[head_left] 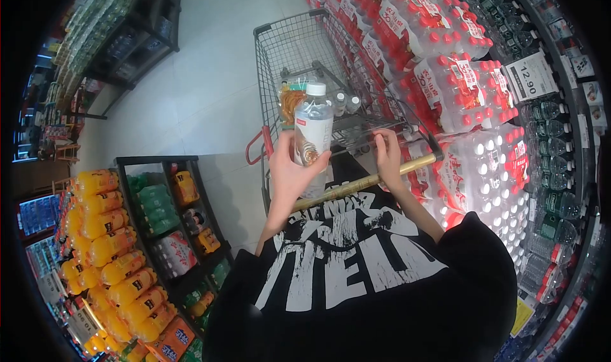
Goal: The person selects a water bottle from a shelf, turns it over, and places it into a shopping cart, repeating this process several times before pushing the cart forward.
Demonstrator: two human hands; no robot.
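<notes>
My left hand [289,168] grips a clear plastic bottle [312,125] with a white cap and a white-brown label, held upright over the shopping cart's handle. My right hand [387,158] is closed on the cart's brass-coloured handle bar [356,184]. The wire shopping cart [286,44] stands straight ahead of me; inside it lie a packet of orange snacks [292,100] and two small bottles [347,102]. My black shirt with white print fills the bottom of the view.
Stacked packs of red-capped water bottles [445,76] line the right side, with a 12.90 price sign [530,76]. A low black shelf [172,235] of orange drink bottles stands at the left. Another dark shelf [121,37] is across the white tiled aisle [203,88].
</notes>
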